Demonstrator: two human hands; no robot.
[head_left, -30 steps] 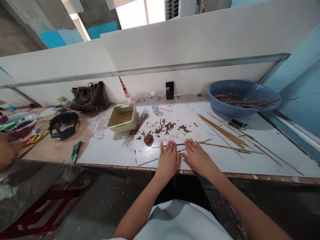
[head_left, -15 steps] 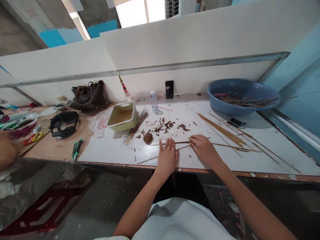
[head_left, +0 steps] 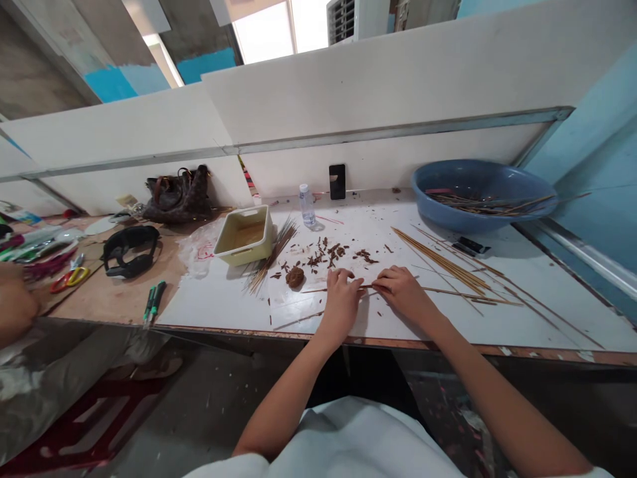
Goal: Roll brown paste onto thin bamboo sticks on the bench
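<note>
**A:** What's moved since the last look?

**B:** The left hand (head_left: 341, 302) has left its flat spot on the white board (head_left: 213, 307), slid toward the right hand (head_left: 405, 292), and curled over. Both hands now close on one thin bamboo stick (head_left: 314, 290), which lies across the board in front of the body.

**A:** Are they really gripping it?

**B:** The right hand's fingertips (head_left: 381, 284) pinch it. The left hand's fingers bend over it too, but they hide the exact contact, and the stretch between the hands is hard to make out.

**A:** What's nearest?

**B:** Just left of the stick sits a brown lump of paste (head_left: 294, 277), with brown crumbs (head_left: 323, 257) scattered behind it. A fan of sticks (head_left: 273, 257) leans beside a cream plastic tray (head_left: 243, 236). To the right lies a bundle of longer sticks (head_left: 442, 265).

**A:** And farther back?

**B:** A blue basin (head_left: 448, 216) holds more sticks, a plastic water bottle (head_left: 307, 206) stands near the wall, and a phone (head_left: 337, 182) leans upright against it.

**A:** Anything cut off?

**B:** Yes, another person's hand (head_left: 14, 305) at the left edge, too cropped to tell what it's doing.
</note>
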